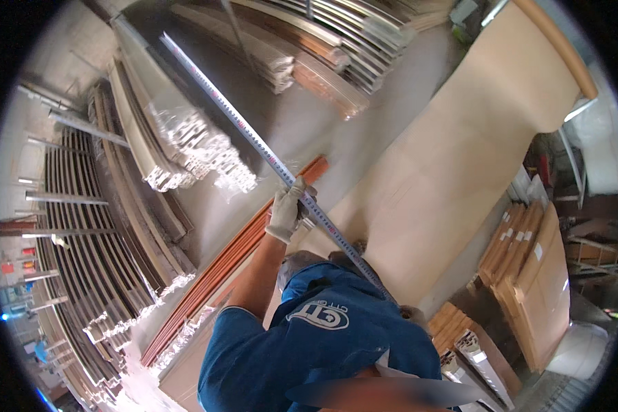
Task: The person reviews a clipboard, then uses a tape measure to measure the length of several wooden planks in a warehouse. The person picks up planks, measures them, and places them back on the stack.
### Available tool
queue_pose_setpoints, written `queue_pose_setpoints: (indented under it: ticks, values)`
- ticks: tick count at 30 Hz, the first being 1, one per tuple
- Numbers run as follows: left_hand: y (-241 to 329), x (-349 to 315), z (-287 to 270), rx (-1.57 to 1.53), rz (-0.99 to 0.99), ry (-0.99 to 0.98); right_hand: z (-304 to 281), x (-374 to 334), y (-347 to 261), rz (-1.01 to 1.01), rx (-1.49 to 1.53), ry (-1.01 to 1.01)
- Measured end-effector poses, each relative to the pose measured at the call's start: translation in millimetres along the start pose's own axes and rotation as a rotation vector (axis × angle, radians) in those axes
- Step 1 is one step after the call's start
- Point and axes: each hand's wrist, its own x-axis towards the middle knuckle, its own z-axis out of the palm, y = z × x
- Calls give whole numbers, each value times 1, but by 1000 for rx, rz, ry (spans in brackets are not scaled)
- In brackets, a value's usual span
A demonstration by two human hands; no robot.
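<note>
My left hand [287, 211], in a whitish work glove, is closed on a tape measure [248, 132]. The silver-white blade crosses the view diagonally, its free end out at the upper left. Past the glove it runs down toward the right side of my blue shirt [309, 343], where it drops from sight. A small greyish patch [412, 316] at that spot may be my right hand; its fingers are hidden. Below the glove lies a bundle of long orange-brown strips [216, 278]. Just right of the blade spreads a wide tan sheet [419, 172].
Racks of long dark profiles [82, 206] fill the left side. Plastic-wrapped white profiles [199, 137] jut out at the upper left, with wrapped brown ones [329, 82] farther back. A cardboard roll [559, 48] ends the sheet. Flat cardboard packages [529, 281] lean at the right.
</note>
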Motion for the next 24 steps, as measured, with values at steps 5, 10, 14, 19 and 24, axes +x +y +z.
queue_pose_setpoints:
  ticks: [5, 10, 14, 19, 24]
  values:
    - [-49, 55, 85, 120, -125, -9, -84, 25, 6, -18, 79, 47]
    - [-56, 102, 151, 71, -177, -7, -140, 67, -9, -91, 79, 12]
    - [-45, 177, 184, 78, -142, 59, -187, 108, -17, -142, -48, 24]
    - [-1, 316, 210, 38, -19, 67, -259, 183, -33, -93, -101, 83]
    - [44, 448, 290, -73, 53, 82, -327, 256, -60, -185, -297, 237]
